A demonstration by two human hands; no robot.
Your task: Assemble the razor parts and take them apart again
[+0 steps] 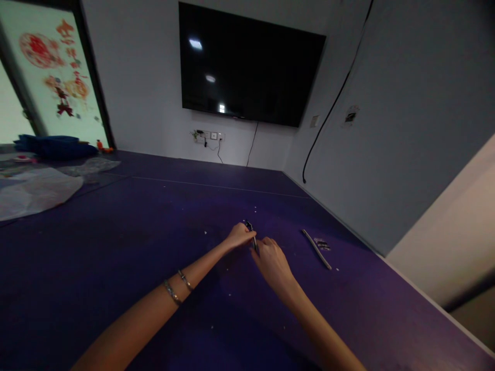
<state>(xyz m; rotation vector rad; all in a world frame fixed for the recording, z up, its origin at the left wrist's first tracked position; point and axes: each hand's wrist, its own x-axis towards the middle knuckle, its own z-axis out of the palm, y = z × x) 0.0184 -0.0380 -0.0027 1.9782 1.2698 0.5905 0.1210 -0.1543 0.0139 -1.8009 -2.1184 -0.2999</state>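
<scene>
Both hands meet over the purple surface in the middle of the head view. My left hand [238, 236] is closed, its fingers around a slim object [254, 242] with a dark far end and a pale, shiny length. My right hand [273, 260] is closed on the near end of the same object, just right of and below the left hand. What kind of thing it is does not show, as the fingers cover much of it. To the right of my right hand lies a long pale grey strip [317, 251], beside a small clear packet [322, 244] with dark pieces.
Small white bits dot the purple surface [154, 247]. Clear plastic sheeting [42, 190] and a dark blue cloth bundle [58, 147] lie at the far left. A black cable [336, 98] hangs along the right wall. A television [251, 67] is mounted on the far wall.
</scene>
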